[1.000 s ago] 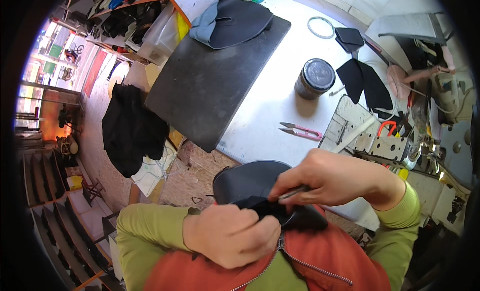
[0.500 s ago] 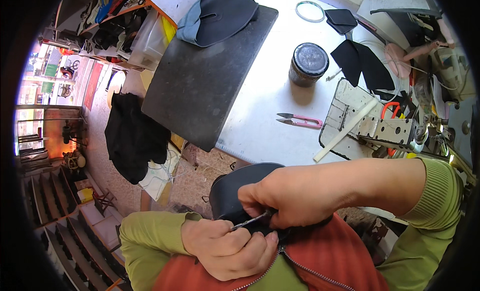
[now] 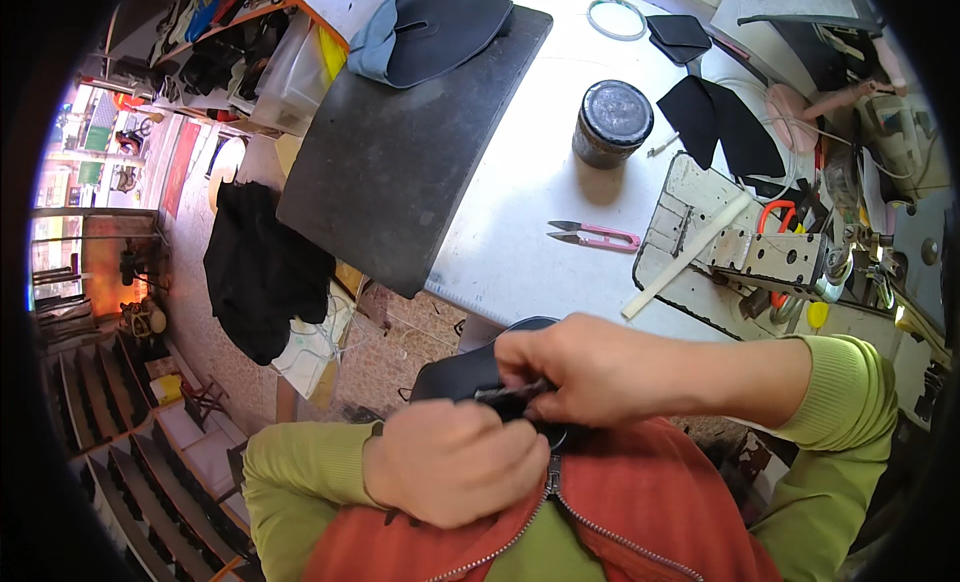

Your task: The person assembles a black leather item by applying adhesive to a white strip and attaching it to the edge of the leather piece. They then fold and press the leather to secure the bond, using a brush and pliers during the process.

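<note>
In front of my chest I hold a smooth black leather-like piece (image 3: 452,375). My left hand (image 3: 462,464) is closed over its near edge, slightly blurred, with the fingers curled under. Just up and to the right, my right hand (image 3: 578,370) pinches the same piece, thumb and fingertips bent down onto it. A short dark strip or edge (image 3: 497,394) runs between the two hands; its kind is too unclear to tell. Most of the fingertips and the lower part of the piece are hidden.
Beyond my hands, a white table (image 3: 505,197) bears pink-handled thread snips (image 3: 595,236), a dark lidded jar (image 3: 613,124) and black fabric pieces (image 3: 722,127). A sewing machine bed (image 3: 690,222) stands at right. On the left lie a dark board (image 3: 400,172) and black cloth (image 3: 262,272).
My right hand has moved slightly up, and my left hand has risen a little. The patterned strip that stretched between them now shows shorter and darker. The whole view has shifted slightly.
</note>
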The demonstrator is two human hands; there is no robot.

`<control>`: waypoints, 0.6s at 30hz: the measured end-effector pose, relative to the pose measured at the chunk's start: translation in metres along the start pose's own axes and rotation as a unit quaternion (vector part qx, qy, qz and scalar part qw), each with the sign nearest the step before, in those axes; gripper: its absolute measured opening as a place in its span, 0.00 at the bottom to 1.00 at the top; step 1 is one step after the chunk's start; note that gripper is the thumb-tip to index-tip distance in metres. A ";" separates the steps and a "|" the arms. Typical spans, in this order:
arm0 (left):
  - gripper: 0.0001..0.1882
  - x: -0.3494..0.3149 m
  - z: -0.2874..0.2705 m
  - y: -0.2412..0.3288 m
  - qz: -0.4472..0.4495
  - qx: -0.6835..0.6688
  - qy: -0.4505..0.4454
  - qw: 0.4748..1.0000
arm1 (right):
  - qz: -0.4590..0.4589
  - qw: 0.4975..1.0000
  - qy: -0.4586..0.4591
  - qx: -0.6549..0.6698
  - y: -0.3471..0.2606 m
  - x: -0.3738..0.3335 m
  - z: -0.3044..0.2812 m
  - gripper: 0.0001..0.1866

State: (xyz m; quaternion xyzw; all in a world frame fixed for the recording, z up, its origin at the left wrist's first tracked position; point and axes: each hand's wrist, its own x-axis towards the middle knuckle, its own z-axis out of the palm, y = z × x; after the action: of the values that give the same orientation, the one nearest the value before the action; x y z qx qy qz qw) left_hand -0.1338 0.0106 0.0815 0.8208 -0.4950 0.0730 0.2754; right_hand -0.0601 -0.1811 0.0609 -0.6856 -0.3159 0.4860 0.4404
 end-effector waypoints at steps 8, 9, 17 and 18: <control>0.07 0.011 -0.013 -0.021 -0.362 -0.424 -0.084 0.826 | -0.116 0.991 0.028 -0.064 -0.001 -0.030 -0.032 0.10; 0.08 0.012 -0.010 -0.024 -0.355 -0.447 -0.092 0.816 | -0.127 0.988 0.039 -0.084 -0.002 -0.030 -0.031 0.10; 0.06 0.012 -0.002 -0.037 -0.375 -0.612 -0.103 0.689 | -0.164 0.954 0.121 -0.219 -0.007 -0.025 -0.027 0.08; 0.06 0.012 -0.003 -0.038 -0.370 -0.618 -0.111 0.684 | -0.167 0.959 0.106 -0.205 -0.008 -0.025 -0.028 0.08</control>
State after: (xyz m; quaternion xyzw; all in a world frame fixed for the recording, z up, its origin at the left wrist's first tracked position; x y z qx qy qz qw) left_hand -0.0949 0.0166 0.0740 0.5828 -0.1107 -0.4494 0.6679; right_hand -0.0417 -0.2078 0.0815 -0.7461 -0.4702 0.2545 0.3969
